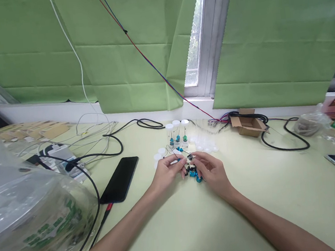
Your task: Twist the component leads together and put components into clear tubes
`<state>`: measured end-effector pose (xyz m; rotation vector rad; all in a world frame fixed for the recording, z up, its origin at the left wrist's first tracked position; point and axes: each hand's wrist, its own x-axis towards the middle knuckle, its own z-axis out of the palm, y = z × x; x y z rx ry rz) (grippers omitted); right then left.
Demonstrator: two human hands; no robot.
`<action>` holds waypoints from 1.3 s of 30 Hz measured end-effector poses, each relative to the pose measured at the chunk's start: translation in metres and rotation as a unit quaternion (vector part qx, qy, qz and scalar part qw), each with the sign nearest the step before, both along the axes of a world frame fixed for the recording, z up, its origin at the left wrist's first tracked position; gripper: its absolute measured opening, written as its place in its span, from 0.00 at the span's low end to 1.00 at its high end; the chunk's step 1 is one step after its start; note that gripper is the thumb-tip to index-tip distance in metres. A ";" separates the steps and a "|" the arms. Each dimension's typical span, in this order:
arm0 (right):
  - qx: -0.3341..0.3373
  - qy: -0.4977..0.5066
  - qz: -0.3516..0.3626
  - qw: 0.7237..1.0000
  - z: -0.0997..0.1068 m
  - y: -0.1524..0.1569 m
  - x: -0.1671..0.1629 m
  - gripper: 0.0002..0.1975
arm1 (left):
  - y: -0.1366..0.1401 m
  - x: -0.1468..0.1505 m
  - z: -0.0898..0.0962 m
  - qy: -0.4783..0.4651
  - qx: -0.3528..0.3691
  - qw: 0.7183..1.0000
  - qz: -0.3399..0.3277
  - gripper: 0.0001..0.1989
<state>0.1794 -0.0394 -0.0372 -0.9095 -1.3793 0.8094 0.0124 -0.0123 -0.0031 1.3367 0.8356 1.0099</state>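
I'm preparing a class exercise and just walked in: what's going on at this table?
A bare left hand and right hand are close together, fingers bent, at a cluster of small blue and black parts. Whatever they pinch is too small to identify. Behind them stand three clear containers with round white lids.

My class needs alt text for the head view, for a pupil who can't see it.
A person's left hand and right hand nearly meet at small blue and black parts on a pale table; anything held is too small to tell. Behind stand three clear, white-topped containers; a black phone lies left, an open cardboard box back right.
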 end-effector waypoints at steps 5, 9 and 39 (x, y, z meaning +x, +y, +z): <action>-0.003 -0.004 0.005 1.000 -0.001 0.000 0.001 0.10 | 0.001 -0.001 -0.002 -0.005 -0.001 1.000 -0.014 0.13; -0.009 -0.003 -0.001 1.000 -0.001 0.001 0.001 0.10 | 0.001 -0.002 -0.003 -0.007 0.000 1.000 -0.021 0.13; -0.027 0.006 -0.024 0.999 0.001 0.001 0.001 0.15 | -0.006 0.003 0.002 0.084 0.102 0.991 0.013 0.11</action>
